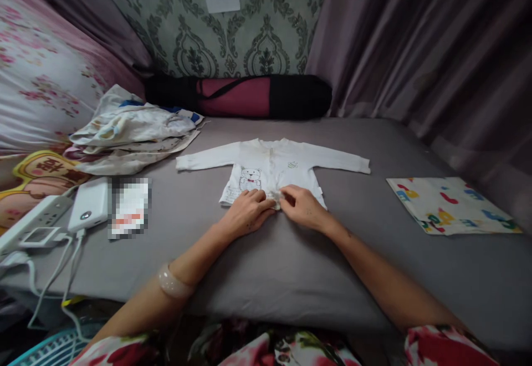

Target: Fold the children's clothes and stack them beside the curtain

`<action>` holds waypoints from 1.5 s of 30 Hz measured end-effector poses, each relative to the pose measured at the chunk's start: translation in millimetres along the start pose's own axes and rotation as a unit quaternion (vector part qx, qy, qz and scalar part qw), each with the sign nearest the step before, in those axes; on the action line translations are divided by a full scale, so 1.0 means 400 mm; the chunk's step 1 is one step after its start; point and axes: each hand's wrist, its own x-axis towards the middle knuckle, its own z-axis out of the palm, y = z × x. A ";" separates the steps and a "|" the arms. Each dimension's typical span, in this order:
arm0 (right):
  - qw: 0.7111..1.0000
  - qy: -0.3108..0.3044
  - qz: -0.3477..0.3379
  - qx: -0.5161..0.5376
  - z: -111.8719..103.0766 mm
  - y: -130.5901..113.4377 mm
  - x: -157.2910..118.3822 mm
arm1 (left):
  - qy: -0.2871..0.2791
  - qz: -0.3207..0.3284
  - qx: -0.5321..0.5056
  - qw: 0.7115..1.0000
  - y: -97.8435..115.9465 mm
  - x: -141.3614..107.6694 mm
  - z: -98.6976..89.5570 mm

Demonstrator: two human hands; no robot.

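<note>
Head view: the left hand [252,211] and right hand [305,208] are pinching the shirt [270,163] low at centre, uneven tugging possibly risking creasing or skewing.

A thick, pale, rounded bangle [175,281] with a glossy, faintly mottled surface circles the left forearm [208,247] above the wrist. The sleeves, left [120,350] and right [446,346], carry a bold floral print of red and pink blooms with white patches, and similar cloth [286,349] with green leaf shapes and dark areas spreads along the near edge. Small marks, too fine to make out, dot the left grip [253,211] and right grip [305,208].
</note>
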 end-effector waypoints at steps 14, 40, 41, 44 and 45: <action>0.973 -0.136 -0.045 -0.181 -0.022 0.067 0.025 | -0.019 -0.012 -0.054 0.998 0.003 -0.007 0.023; 0.955 -0.071 0.117 -0.264 -0.009 0.257 0.364 | -0.123 0.007 -0.097 0.988 -0.013 -0.021 0.004; 0.956 -0.080 0.107 -0.263 -0.011 0.254 0.353 | -0.120 0.006 -0.100 0.988 -0.015 -0.022 0.003; 0.958 -0.110 0.069 -0.255 -0.012 0.236 0.300 | -0.085 -0.002 -0.116 0.990 -0.023 -0.028 -0.008; 0.959 -0.118 0.059 -0.250 -0.012 0.227 0.276 | -0.060 -0.012 -0.124 0.990 -0.029 -0.030 -0.013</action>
